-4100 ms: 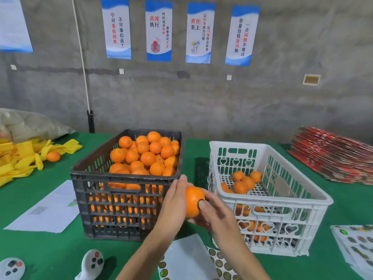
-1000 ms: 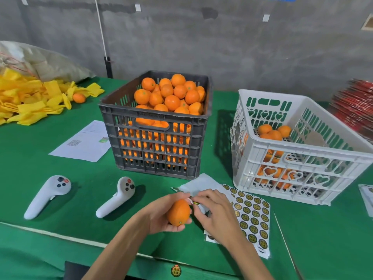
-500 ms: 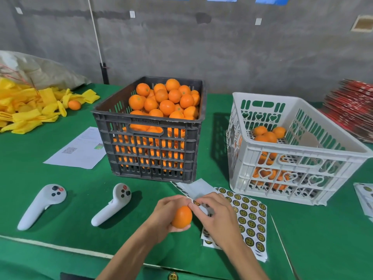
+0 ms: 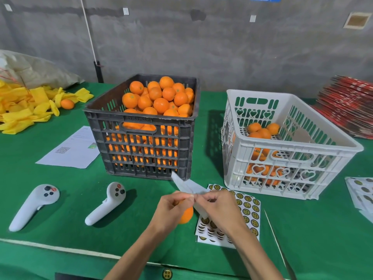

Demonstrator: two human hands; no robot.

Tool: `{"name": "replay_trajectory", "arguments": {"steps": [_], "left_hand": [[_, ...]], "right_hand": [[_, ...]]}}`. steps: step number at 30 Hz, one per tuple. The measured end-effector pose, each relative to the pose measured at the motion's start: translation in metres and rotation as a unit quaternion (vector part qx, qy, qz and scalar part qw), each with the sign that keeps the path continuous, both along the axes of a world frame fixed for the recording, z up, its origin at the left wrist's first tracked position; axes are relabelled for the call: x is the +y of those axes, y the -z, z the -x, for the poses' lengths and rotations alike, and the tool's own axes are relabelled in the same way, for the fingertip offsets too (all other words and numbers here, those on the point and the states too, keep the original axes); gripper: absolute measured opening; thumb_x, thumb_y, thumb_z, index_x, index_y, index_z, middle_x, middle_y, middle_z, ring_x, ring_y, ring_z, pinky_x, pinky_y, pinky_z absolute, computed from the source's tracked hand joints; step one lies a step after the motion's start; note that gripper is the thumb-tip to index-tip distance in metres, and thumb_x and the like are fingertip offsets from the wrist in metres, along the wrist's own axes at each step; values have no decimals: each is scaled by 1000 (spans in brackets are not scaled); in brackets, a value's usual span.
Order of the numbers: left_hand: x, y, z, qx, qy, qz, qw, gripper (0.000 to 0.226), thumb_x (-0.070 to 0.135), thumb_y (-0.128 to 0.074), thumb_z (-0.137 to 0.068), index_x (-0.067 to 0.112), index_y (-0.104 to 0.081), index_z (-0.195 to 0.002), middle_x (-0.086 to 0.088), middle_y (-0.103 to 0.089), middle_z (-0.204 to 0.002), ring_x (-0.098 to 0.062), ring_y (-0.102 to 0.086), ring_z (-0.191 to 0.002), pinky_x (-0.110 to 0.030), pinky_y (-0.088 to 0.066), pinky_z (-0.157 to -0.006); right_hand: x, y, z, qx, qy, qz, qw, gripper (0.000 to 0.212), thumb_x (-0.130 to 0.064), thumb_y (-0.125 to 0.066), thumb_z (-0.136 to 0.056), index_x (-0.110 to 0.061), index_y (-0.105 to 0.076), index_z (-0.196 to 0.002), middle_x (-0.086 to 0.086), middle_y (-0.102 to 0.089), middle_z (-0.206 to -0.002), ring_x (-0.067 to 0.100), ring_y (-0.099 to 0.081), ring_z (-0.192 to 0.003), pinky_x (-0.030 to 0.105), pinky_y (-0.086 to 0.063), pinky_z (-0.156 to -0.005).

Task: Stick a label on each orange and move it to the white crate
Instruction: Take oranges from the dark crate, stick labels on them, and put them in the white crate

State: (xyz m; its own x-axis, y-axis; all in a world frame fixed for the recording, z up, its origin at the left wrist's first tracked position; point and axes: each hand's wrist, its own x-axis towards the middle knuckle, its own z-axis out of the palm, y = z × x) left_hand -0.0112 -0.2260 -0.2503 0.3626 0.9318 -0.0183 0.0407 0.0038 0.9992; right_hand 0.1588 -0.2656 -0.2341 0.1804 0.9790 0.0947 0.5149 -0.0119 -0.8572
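Note:
My left hand [image 4: 171, 209] holds one orange [image 4: 186, 216] low over the green table, mostly hidden behind its fingers. My right hand [image 4: 219, 210] pinches the peeled-back white corner of the label sheet [image 4: 249, 209], and both hands' fingertips meet on that folded paper [image 4: 188, 186]. Whether a label is on this orange is hidden. The black crate [image 4: 141, 158] behind is heaped with oranges [image 4: 161, 98]. The white crate [image 4: 282, 158] to the right holds several oranges [image 4: 262, 132].
Two white controllers [image 4: 33, 205] [image 4: 106, 203] lie at the front left. A printed paper [image 4: 74, 150] lies left of the black crate. Yellow foam sleeves [image 4: 24, 110] and a loose orange [image 4: 67, 104] are far left. More label sheets [image 4: 361, 190] and red stacked packaging [image 4: 347, 106] sit right.
The orange came down from in front of the crates to just above the table. My right hand moved from the fruit to the label sheet and lifted its white corner.

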Motion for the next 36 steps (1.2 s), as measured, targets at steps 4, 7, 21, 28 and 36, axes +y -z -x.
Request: {"name": "replay_trajectory", "arguments": {"steps": [4,7,21,28,36], "left_hand": [[-2,5,-6,32,-4,15,999,19,24,-69,-99,24,-84,-87,-6,-76,-88,-15,-65,-79,-39,-59,-81],[-6,2,-6,-2,-27,96,995,23,40,-73,-90,20,-81,-83,-10,-73,-97,-26,-69,-83,-51,-65,-68],[-7,2,4,-4,-16,132,991,40,45,-76,-91,4,-73,-92,-28,-62,-112,-34,-67,-95,-45,-64,-69],[4,-6,26,-62,-142,274,949,52,50,-68,-94,1,-66,-109,-27,-74,-101,-35,-74,-71,-38,-57,-54],[-2,-30,34,-124,-56,228,964,43,48,-62,-96,10,-81,-102,-17,-78,-107,-34,-74,-78,-35,-56,-55]], "right_hand": [[0,-1,-1,44,1,12,999,11,-32,-74,-91,-32,-83,-86,-22,-76,-83,5,-71,-74,27,-59,-72],[-3,0,3,103,-4,32,994,11,-27,-77,-88,-36,-83,-87,-21,-77,-92,-3,-70,-92,23,-54,-87],[-10,2,9,178,14,62,982,13,-22,-75,-91,-28,-84,-83,-14,-78,-87,4,-72,-81,14,-50,-73],[-4,0,9,-5,106,-39,994,17,-24,-67,-95,-27,-77,-81,-16,-74,-87,3,-67,-78,22,-54,-73],[8,12,29,-134,-19,31,990,17,-27,-59,-98,-29,-68,-83,-11,-68,-74,5,-59,-65,29,-49,-65]]}}
